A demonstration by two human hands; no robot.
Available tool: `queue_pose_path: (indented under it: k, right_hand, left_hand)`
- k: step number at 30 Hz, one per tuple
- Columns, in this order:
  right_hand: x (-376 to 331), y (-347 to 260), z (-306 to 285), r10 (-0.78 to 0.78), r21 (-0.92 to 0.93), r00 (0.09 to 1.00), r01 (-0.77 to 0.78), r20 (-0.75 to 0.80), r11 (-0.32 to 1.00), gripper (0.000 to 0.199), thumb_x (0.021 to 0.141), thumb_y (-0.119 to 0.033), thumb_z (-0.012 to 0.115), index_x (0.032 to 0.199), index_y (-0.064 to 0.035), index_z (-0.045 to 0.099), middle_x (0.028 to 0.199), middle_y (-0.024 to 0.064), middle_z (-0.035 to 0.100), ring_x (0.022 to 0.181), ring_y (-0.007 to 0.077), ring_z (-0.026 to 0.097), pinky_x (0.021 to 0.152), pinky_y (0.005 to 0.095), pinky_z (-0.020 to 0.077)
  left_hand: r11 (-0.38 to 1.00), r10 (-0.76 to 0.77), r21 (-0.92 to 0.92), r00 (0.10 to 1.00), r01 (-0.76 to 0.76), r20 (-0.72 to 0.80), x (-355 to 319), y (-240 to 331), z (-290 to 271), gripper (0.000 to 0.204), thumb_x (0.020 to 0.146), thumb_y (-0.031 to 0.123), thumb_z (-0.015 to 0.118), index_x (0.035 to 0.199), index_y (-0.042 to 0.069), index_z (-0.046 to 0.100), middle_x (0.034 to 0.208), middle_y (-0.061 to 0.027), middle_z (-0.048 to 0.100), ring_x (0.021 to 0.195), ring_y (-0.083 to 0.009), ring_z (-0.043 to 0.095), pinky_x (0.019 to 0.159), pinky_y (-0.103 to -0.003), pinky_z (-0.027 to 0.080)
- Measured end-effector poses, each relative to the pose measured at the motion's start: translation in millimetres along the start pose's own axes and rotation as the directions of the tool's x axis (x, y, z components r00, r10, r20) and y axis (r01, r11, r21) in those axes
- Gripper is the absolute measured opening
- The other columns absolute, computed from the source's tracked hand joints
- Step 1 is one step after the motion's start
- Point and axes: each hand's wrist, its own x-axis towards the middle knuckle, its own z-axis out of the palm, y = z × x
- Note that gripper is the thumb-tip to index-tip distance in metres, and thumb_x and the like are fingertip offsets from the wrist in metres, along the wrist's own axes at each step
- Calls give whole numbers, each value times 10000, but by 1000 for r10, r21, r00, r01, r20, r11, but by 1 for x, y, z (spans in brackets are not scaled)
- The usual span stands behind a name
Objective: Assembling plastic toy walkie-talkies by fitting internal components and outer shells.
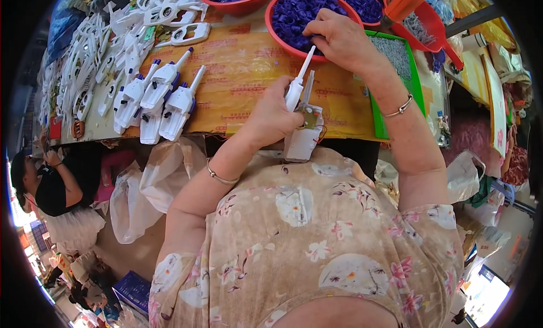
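My left hand (274,114) is closed around an open white toy walkie-talkie shell (298,146) with a long antenna, held at the table's near edge. Thin wires and a small board show inside the shell. Over the red bowl (270,29) at the far side, my right hand (346,40) has its fingers bent together among small purple plastic parts (291,16). The fingertips partly hide whatever they pinch. To the left of my left hand, several white walkie-talkies (177,110) with purple side pieces lie in a group.
White shell pieces (85,73) are heaped at the left. At the right lie a green tray (417,87) of small metal screws (391,52) and a red scoop (449,49). An orange tool (406,4) hangs over the far side. Another person (68,183) sits at the lower left.
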Motion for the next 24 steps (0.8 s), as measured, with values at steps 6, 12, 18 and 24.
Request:
queue_pose_path:
  k: [6, 12, 18, 24]
  right_hand:
    - [-7, 7, -11, 162, 357, 978, -106, -131, 928, 98, 786, -62, 629, 878, -30, 637, 754, 37, 593, 631, 145, 541, 576, 251, 443]
    - [-24, -2, -27, 490, 875, 842, -396, 225, 279, 75, 839, -87, 558, 845, -34, 611, 720, 62, 639, 562, 90, 583, 452, 203, 415]
    - [-44, -39, -41, 368, 853, 862, -455, 349, 256, 97, 855, -115, 530, 858, -34, 584, 682, 29, 597, 565, 74, 551, 486, 197, 402]
    - [-56, -55, -37, 167, 692, 898, -423, 408, 585, 103, 875, -79, 529, 910, 12, 562, 729, -3, 544, 645, 61, 510, 595, 205, 428]
  left_hand:
    - [981, -85, -179, 995, 74, -55, -5, 7, -6, 410, 619, 35, 620, 1012, -17, 518, 775, -41, 531, 688, -124, 519, 627, -274, 452]
    - [864, -109, -502, 987, 35, -118, -13, 10, -11, 360, 659, -18, 614, 1011, -15, 541, 831, -50, 585, 741, -124, 579, 673, -271, 488]
    - [852, -59, -524, 995, 9, -79, -20, 14, -14, 450, 675, 16, 600, 1107, -33, 484, 909, -93, 605, 793, -168, 610, 719, -295, 504]
    - [946, 32, -318, 996, -58, -86, -24, 22, -12, 339, 672, 31, 582, 1003, -23, 529, 851, -61, 603, 747, -116, 571, 682, -271, 481]
